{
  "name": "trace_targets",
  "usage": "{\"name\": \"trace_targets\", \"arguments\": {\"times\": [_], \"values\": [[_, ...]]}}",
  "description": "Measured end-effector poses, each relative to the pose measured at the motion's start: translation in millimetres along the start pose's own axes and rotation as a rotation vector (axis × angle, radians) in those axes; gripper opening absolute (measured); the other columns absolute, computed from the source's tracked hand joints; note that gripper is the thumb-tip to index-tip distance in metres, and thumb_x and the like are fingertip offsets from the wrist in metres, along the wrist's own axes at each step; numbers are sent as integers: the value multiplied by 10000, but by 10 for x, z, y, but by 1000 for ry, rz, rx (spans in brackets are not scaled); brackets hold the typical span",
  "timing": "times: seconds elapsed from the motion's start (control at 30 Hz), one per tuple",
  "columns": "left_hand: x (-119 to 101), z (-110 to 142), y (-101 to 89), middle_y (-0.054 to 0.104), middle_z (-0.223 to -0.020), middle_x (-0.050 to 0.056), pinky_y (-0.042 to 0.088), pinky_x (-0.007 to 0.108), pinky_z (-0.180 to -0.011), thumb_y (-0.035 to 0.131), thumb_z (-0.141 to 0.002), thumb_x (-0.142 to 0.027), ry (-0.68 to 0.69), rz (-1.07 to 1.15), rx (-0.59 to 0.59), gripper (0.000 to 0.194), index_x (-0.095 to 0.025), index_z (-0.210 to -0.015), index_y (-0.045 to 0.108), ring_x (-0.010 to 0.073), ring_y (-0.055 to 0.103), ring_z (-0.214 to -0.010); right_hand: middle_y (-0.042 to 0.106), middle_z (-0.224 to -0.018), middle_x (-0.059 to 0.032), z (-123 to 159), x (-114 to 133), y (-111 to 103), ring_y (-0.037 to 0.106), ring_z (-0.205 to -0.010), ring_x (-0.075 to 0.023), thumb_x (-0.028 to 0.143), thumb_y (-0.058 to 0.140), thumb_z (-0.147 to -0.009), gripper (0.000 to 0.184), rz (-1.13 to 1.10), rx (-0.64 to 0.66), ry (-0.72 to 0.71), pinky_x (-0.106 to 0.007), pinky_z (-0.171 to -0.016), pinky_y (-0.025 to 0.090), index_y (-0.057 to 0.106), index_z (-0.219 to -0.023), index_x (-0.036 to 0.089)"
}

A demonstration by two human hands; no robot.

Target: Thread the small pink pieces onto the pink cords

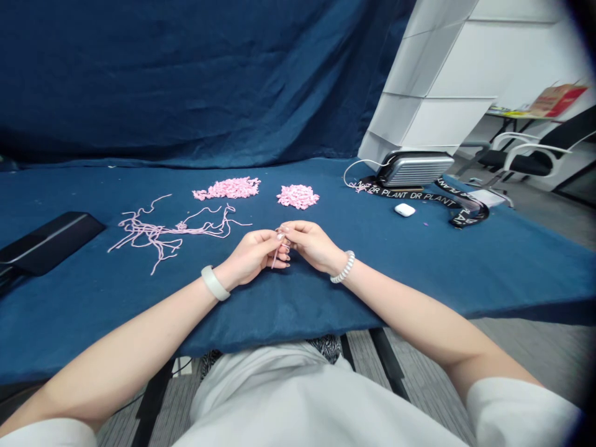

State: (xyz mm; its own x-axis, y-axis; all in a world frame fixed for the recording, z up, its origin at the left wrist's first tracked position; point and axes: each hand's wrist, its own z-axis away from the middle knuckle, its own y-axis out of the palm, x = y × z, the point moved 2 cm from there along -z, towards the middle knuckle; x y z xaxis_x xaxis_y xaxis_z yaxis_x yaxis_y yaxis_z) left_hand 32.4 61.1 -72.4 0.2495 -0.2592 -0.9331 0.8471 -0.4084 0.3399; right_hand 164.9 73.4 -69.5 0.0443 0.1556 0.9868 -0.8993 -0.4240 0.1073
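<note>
- Pinching grip on both sides: from my remote seat, the left hand [251,256] and right hand [314,244] look closed at the fingertips on a short pink strand [274,257], its lower end poking out just below them; the fingers hide the rest
- Position: the strand is held above the navy cloth [421,267] covering the table, right of a loose tangle of pink yarn [161,233] and nearer the person than a heap of crinkled pink pieces [228,188] and a smaller heap [298,197]
- Main risk: the strand is thin and short, so a slackened pinch could let it slip and drop
- Second risk: both heaps lie loose on the cloth, unwalled, so a stray sleeve or forearm could scatter them
- Third risk: the tangle's long, open loops could snag if a hand drags through them
- Textures: the yarn looks soft and matte, the cloth wrinkled and fabric-soft — a poor surface for picking up fine pieces
- Off to the right: a ribbed silver case [414,169] and a black lanyard [419,194] sit well apart from the hands
</note>
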Motion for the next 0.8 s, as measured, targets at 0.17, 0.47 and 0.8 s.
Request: {"name": "trace_targets", "arguments": {"times": [0.17, 0.47, 0.8], "values": [[0, 5, 8, 568, -678, 22, 547, 281, -579, 652, -754, -293, -20, 4, -6, 211, -105, -778, 558, 102, 571, -595, 518, -813, 0, -4, -10, 11, 397, -629, 120, 598, 521, -631, 613, 33, -4, -36, -28, -609, 359, 437, -926, 67], [-1, 13, 24, 571, -636, 32, 543, 294, -554, 662, -736, -301, -46, 27, 36, 226, -98, -736, 563, 110, 562, -543, 529, -840, 7, 2, -13, 17, 432, -624, 108, 564, 548, -629, 598, -4, 24, -4, -45, -615, 388, 445, -983, 93], [-49, 34, 42, 525, -534, 5, 540, 294, -565, 667, -733, -315, -35, 55, 72, 258, -91, -658, 561, 80, 512, -457, 547, -974, -24, 44, 16, 8, 478, -697, 101, 536, 556, -643, 735, -35, 209, 18, -40, -662, 413, 398, -1242, 140]]}}
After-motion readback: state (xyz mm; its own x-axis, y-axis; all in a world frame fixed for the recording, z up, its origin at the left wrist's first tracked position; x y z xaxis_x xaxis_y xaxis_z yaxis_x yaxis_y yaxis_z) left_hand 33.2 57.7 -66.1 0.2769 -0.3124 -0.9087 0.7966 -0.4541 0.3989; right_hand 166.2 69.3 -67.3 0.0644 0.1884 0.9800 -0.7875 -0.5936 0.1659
